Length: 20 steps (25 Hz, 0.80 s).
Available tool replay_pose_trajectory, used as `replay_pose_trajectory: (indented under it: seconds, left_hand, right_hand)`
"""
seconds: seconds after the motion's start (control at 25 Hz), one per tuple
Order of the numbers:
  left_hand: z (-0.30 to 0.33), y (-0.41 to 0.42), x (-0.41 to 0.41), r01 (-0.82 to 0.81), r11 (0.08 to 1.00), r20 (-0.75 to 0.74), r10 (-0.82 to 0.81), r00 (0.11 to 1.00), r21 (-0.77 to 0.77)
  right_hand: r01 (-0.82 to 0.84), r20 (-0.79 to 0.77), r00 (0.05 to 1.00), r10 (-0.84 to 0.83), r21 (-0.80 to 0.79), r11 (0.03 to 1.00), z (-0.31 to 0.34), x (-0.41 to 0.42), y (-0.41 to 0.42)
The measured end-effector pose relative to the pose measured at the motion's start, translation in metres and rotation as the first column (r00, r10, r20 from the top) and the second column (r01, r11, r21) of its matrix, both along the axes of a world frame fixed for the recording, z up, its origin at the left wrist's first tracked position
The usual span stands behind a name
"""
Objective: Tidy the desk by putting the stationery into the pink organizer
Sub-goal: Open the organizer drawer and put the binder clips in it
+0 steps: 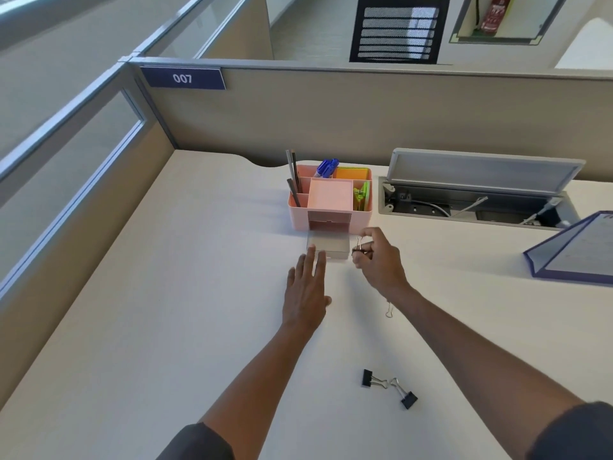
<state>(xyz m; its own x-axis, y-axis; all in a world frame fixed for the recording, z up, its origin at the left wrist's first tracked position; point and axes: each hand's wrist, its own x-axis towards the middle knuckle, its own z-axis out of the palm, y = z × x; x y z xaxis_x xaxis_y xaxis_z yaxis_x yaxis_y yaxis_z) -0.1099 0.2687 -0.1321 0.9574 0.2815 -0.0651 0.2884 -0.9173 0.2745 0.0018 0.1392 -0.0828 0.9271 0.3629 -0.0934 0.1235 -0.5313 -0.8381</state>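
Setting: a white cubicle desk with beige partition walls, seen from the head camera.
Organizer: the pink organizer stands near the desk's far edge, holding pens, sticky notes and green clips; its clear drawer is pulled out toward the person.
Left hand: the left hand lies flat, straight fingertips touching the drawer's front.
Right hand: the right hand pinches a black binder clip with silver handles, just beside the drawer's right side.
Remaining clips: two black binder clips lie touching near the desk's near edge; a silver clip handle shows under the right wrist.
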Motion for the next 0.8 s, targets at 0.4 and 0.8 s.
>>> replay_pose_trajectory:
  seconds: [0.4, 0.8]
  left_hand:
    - [-0.001, 0.013, 0.023, 0.072, 0.995, -0.150, -0.062, 0.987, 0.065]
    - [-0.006, 0.013, 0.023, 0.061, 0.998, -0.118, -0.057, 0.991, 0.027]
  right_hand:
    - [-0.169, 0.114, 0.967, 0.229, -0.388, 0.906, -0.010, 0.047, 0.056]
    - [-0.209, 0.093, 0.947, 0.307, -0.547, 0.810, -0.024, 0.056, 0.062]
